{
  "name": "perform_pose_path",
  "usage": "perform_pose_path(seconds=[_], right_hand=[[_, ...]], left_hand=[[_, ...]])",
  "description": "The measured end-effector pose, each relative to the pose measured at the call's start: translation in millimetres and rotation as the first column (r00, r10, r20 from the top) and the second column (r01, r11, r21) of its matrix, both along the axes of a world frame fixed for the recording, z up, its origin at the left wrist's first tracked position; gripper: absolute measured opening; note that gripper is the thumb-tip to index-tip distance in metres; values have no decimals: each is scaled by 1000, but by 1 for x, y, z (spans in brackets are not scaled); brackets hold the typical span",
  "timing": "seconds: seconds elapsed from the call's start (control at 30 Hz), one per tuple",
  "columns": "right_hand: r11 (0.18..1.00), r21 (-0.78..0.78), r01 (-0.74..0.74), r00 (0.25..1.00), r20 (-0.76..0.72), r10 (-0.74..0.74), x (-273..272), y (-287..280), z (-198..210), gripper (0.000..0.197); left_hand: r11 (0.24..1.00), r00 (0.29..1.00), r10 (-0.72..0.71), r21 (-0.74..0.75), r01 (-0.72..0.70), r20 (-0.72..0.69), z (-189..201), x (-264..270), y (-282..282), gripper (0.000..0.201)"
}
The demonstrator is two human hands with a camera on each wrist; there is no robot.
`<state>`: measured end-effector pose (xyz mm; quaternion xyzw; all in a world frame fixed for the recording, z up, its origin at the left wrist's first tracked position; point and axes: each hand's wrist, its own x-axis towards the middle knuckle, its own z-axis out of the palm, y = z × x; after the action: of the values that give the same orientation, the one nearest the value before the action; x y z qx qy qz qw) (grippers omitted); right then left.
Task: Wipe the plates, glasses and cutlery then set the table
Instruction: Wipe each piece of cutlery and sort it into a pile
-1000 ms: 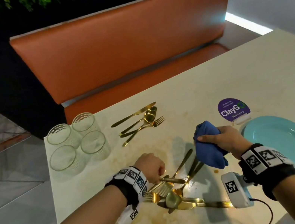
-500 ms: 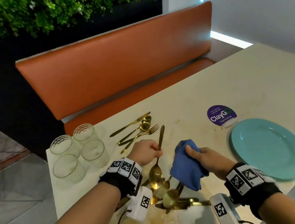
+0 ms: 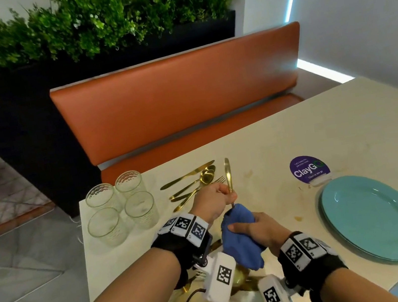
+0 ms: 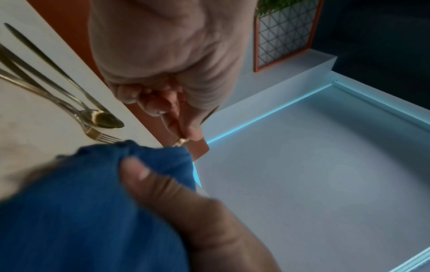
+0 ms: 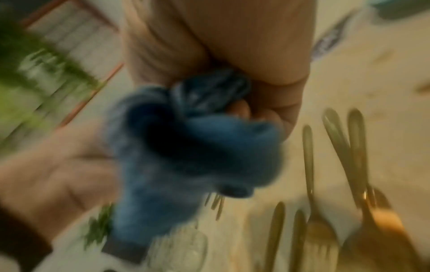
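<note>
My left hand (image 3: 223,195) grips a gold spoon (image 3: 228,175) by its handle, which stands upright above the table. The spoon's lower end is buried in a blue cloth (image 3: 239,236) that my right hand (image 3: 253,229) grips around it. In the left wrist view the left hand's fingers (image 4: 167,110) curl on the handle just above the cloth (image 4: 93,193). The right wrist view is blurred and shows the bunched cloth (image 5: 193,147). Beneath my wrists lies a pile of gold cutlery (image 3: 239,280).
Several glasses (image 3: 120,207) stand at the table's left corner, with a separate group of gold cutlery (image 3: 193,183) beside them. Stacked teal plates (image 3: 371,216) sit at the right near a purple ClayGo sign (image 3: 307,169). An orange bench (image 3: 177,96) faces the stained table (image 3: 348,129).
My left hand picked a spoon from the pile and raised it upright. My right hand brought the cloth left and wrapped it around the spoon's lower end.
</note>
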<state>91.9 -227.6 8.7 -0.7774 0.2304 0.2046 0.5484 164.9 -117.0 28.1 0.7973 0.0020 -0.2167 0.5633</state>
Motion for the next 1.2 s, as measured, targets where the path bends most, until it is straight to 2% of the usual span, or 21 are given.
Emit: perform_pose_path(seconds=[0.07, 0.1, 0.17, 0.27, 0.33, 0.4, 0.47, 0.5, 0.57, 0.63, 0.7, 0.73, 0.77, 0.83, 0.87, 0.93, 1.0, 1.03, 1.1, 1.2], right_hand=[[982, 170, 78, 997, -16, -77, -4, -1, -1, 27], [981, 173, 86, 996, -18, -84, -5, -3, -2, 28], [993, 91, 79, 997, -7, -79, -3, -5, -2, 23], [989, -140, 51, 997, 60, -43, 3, -11, 6, 21], [965, -262, -4, 990, 132, 39, 8, -20, 14, 24], [940, -324, -102, 979, 136, 154, 14, -33, 23, 18], [896, -383, -225, 957, 85, 276, 20, -47, 30, 17], [864, -424, -271, 944, 59, 325, 23, -54, 34, 17], [825, -482, -294, 933, 43, 358, 31, -67, 40, 17], [838, -474, -272, 936, 73, 345, 38, -77, 42, 14], [904, -392, -172, 958, 147, 246, 44, -81, 42, 13], [953, -301, -49, 970, 212, 117, 47, -82, 42, 14], [977, -184, 110, 959, 279, -55, 51, -81, 41, 15], [917, 79, 391, 854, 341, -393, 56, -75, 39, 15], [860, 189, 474, 796, 326, -510, 59, -71, 37, 17], [760, 336, 557, 725, 251, -642, 63, -60, 33, 25], [712, 409, 570, 724, 158, -671, 65, -46, 27, 32], [720, 419, 553, 753, 120, -648, 65, -36, 26, 33], [781, 396, 483, 829, 80, -553, 65, -18, 22, 30], [838, 372, 399, 884, 84, -459, 65, -2, 14, 21]], left_hand=[[998, 998, 58, 8, -58, 15, 1, 0, 0, 17], [996, 996, 93, -3, -93, 11, 1, -1, 0, 16], [983, 985, 172, -59, -173, -14, 0, -2, 1, 18], [958, 966, 247, -134, -255, -72, 5, -1, 4, 17], [963, 972, 213, -147, -225, -94, 14, 1, 9, 12], [970, 978, 180, -148, -195, -107, 23, 7, 18, 7], [970, 979, 183, -144, -194, -86, 29, 19, 34, 27], [984, 988, 155, -89, -157, -27, 31, 24, 43, 34], [983, 988, -55, 182, 29, 142, 39, 31, 58, 33], [846, 916, -321, 508, 163, 239, 44, 34, 66, 25], [711, 854, -460, 678, 189, 244, 48, 33, 68, 22], [699, 855, -473, 682, 216, 213, 47, 31, 68, 22], [730, 875, -453, 634, 256, 169, 43, 29, 68, 21], [871, 945, -321, 411, 270, 61, 30, 19, 63, 18], [930, 972, -235, 292, 222, 8, 25, 12, 57, 16], [980, 990, -120, 149, 129, -70, 14, -2, 42, 16], [993, 992, -71, 84, 80, -105, 7, -12, 27, 18], [997, 993, -47, 62, 54, -108, 5, -13, 20, 17], [997, 997, -23, 73, 29, -72, 0, -8, 11, 14], [984, 999, -50, 170, 48, 11, -5, -1, 14, 17]])
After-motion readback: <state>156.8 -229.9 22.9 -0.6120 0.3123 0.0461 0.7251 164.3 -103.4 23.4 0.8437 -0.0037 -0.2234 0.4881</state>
